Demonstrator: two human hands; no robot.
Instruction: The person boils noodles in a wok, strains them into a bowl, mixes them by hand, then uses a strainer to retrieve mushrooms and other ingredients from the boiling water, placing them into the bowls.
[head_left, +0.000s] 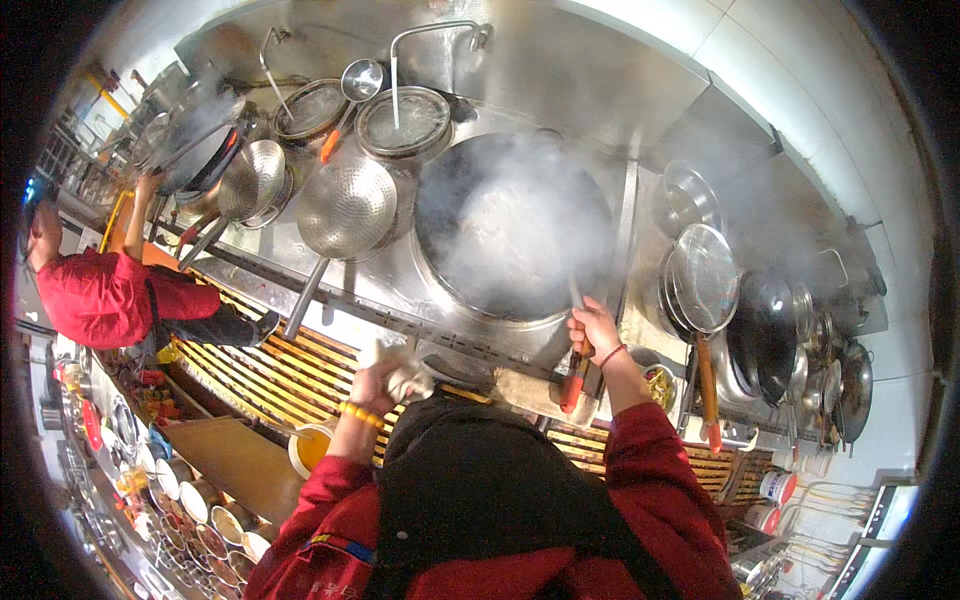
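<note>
My right hand (595, 330) is closed around the handle of a ladle or spatula (574, 379), whose grip ends in orange-red. Its far end runs up into the steaming wok (517, 225), where thick steam hides the tool's head and blurs the contents. In my left hand (386, 379) is a bunched white cloth (409, 371), held near the stove's front edge, left of the wok. A large perforated metal strainer (347, 208) with a long handle rests left of the wok. Close to my right wrist stands a metal bowl of food pieces (660, 386).
Behind are a bent water tap (435, 27), a round water-filled pot (403, 120) and a steel ladle (362, 80). A wire-mesh skimmer (705, 277) and dark woks (765, 337) stand right. A co-worker in red (97, 300) works left. Several seasoning containers (199, 501) line the lower left.
</note>
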